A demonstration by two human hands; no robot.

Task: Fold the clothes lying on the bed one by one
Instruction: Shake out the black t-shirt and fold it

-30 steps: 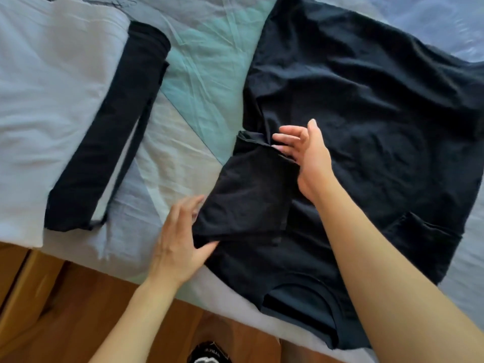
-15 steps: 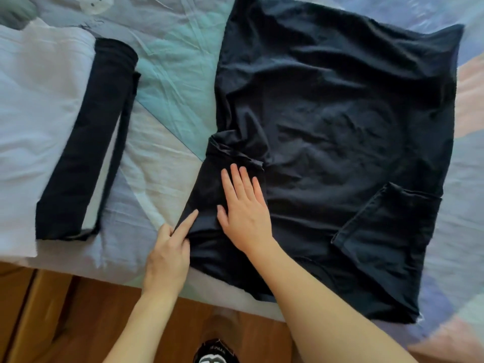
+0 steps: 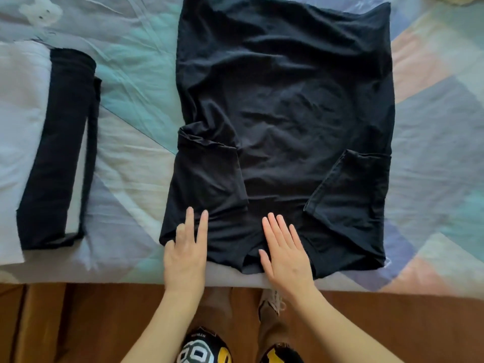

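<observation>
— Where's the shirt [image 3: 288,106]?
— Flat on the bed [image 3: 136,106], both sleeves folded in, collar at the near edge.
— And your hands?
— Your left hand [image 3: 184,254] and right hand [image 3: 286,254] lie on its near end, fingers straight, gripping nothing.

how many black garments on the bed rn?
2. A black T-shirt lies spread at the centre with both sleeves folded in and both hands flat on its near edge. A folded black garment lies to its left. Others may lie outside the frame.
</observation>
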